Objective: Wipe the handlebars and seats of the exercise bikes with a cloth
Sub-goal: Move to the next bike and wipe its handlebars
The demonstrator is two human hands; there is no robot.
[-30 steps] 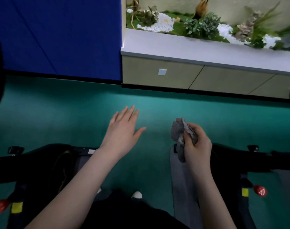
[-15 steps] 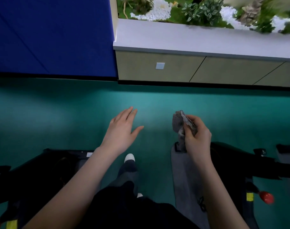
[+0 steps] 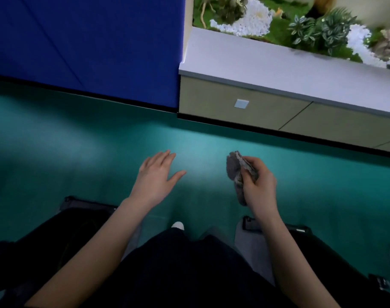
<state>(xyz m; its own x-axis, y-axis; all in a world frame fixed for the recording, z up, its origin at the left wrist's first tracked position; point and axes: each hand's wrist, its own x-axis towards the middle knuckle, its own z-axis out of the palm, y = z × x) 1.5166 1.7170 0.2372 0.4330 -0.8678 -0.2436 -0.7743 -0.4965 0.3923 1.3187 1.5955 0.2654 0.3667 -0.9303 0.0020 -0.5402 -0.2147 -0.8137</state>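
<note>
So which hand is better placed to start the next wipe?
Right. The right hand grips the grey cloth; the left hand is open and empty, with neither touching a bike.

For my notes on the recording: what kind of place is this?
Probably a gym or fitness room: a teal sports floor, a blue wall panel, and dark exercise machines low on both sides.

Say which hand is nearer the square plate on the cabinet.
Right. The right hand, gripping the cloth, is straight before the plate; the empty left hand sits off to its left.
</note>
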